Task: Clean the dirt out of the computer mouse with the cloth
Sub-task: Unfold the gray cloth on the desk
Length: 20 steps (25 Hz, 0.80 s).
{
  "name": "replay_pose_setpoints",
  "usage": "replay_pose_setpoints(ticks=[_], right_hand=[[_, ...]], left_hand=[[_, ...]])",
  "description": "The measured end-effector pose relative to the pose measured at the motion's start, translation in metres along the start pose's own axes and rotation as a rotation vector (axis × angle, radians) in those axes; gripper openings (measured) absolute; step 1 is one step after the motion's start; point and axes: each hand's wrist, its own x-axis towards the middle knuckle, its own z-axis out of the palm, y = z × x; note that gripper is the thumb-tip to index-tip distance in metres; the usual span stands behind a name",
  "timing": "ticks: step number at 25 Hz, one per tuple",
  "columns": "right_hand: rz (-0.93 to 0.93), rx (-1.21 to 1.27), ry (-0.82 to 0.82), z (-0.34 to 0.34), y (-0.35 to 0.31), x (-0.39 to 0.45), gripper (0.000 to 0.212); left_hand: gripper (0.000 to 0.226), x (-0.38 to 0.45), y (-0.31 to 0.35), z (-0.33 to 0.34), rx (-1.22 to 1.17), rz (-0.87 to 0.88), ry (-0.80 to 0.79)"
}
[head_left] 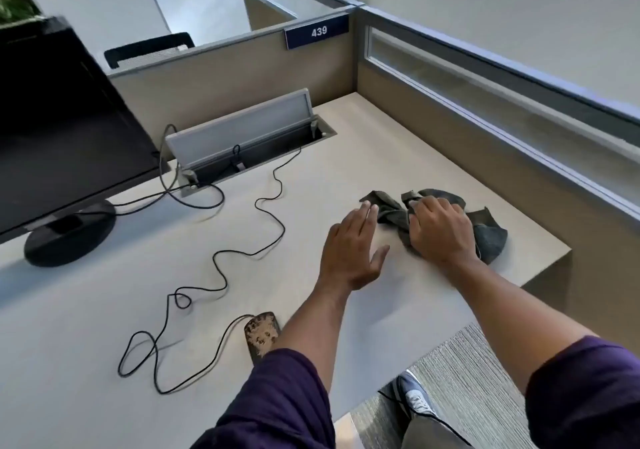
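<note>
Right hand point(440, 230) fingers curl round the grey cloth point(491, 237) on the table point(311, 185); left hand point(349, 248) fingers straight, touching its near edge — dirty mouse point(261, 334) well behind them.

Bright, even, diffuse indoor light; no hard highlights. Soft, pale shadows beneath both forearms on the bench point(346, 171), falling toward the near edge. Faint shadow beside the cable point(273, 213). Monitor point(65, 126) nearly black, little detail, upper edge smeared by motion blur. Strong wide-angle bowing of partition lines toward the frame edges. Overall slightly soft, compression-smoothed.
</note>
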Motion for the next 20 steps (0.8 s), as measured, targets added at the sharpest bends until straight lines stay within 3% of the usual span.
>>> replay_pose_setpoints(ticks=[6,8,12,14,18,20], right_hand=[[0.221,-0.057,-0.339,0.017,0.031,0.006,0.058],[0.272,0.058,-0.421,0.023,0.038,0.002,0.057],[0.281,0.252,-0.37,0.026,0.042,0.003,0.028],[0.29,0.256,-0.359,0.023,0.04,0.004,0.025],[0.246,0.205,-0.233,0.01,0.022,0.001,0.026],[0.23,0.242,-0.143,0.003,0.004,0.002,0.024]], left_hand=[[0.084,0.053,0.014,0.031,-0.052,-0.131,-0.275],[0.078,0.063,0.014,0.036,-0.113,-0.175,-0.274],[0.042,0.07,0.018,0.044,-0.163,-0.229,-0.172],[0.028,0.071,0.017,0.041,-0.197,-0.282,-0.13],[0.023,0.064,0.015,0.028,-0.339,-0.439,-0.019],[0.02,0.062,0.016,0.021,-0.594,-0.577,0.029]])
